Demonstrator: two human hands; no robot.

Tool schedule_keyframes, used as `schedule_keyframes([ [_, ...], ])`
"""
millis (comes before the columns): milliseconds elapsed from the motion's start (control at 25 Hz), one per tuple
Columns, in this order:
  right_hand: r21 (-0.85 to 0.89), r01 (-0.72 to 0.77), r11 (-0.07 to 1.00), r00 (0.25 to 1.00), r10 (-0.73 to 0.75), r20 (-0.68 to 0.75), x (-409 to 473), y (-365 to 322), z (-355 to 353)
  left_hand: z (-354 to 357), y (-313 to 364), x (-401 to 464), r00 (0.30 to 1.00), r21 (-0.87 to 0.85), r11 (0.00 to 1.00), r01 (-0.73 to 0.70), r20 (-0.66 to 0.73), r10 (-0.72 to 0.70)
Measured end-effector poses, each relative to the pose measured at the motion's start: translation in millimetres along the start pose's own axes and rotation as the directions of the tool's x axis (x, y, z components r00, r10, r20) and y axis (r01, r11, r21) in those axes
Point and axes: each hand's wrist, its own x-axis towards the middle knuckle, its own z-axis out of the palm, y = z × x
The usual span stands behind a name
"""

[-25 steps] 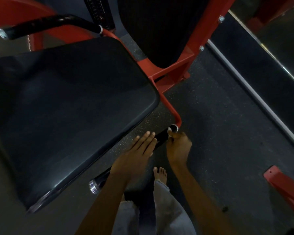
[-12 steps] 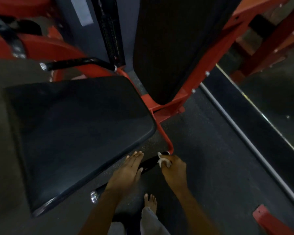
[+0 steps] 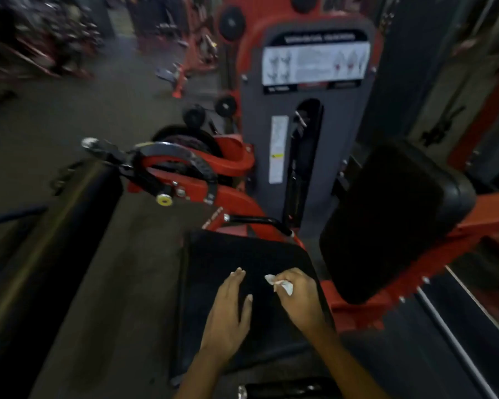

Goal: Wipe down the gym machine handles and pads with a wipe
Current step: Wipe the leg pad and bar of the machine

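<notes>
Right hand (image 3: 298, 298) pinched wipe (image 3: 283, 285) over seat (image 3: 242, 254); left hand (image 3: 228, 309) hovered flat, released. Backrest (image 3: 392, 214) and far handle (image 3: 257, 221) probably unwiped.

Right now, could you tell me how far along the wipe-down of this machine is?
Nothing shows as finished; no surface looks visibly wiped. In hand: the right hand holds a crumpled wipe over the seat pad, while the left hand lies flat over it. Left: probably the back pad, the far handle and the near handle at the frame's bottom edge.
</notes>
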Motion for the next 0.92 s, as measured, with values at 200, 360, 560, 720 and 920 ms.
schedule_keyframes([
  [200,0.083,0.165,0.983,0.979,-0.173,0.110,37.5,-102.9,40.8,-112.2,-13.4,14.5,0.960,0.071,0.997,0.030,-0.281,-0.009],
  [360,0.123,0.364,0.923,0.904,-0.382,0.192,51.2,-179.7,90.0,-198.9,-36.1,8.6,0.885,0.116,0.989,0.089,-0.466,-0.025],
  [560,0.168,0.564,0.808,0.779,-0.588,0.215,52.8,-256.2,149.3,-278.2,-56.5,-12.8,0.800,0.175,0.975,0.138,-0.600,-0.006],
  [720,0.219,0.645,0.732,0.682,-0.681,0.268,43.7,-305.0,193.2,-320.2,-74.0,-38.9,0.751,0.194,0.956,0.221,-0.659,-0.040],
  [920,0.265,0.701,0.662,0.559,-0.741,0.372,25.8,-337.1,244.9,-345.1,-109.3,-67.5,0.712,0.117,0.926,0.359,-0.676,-0.191],
])
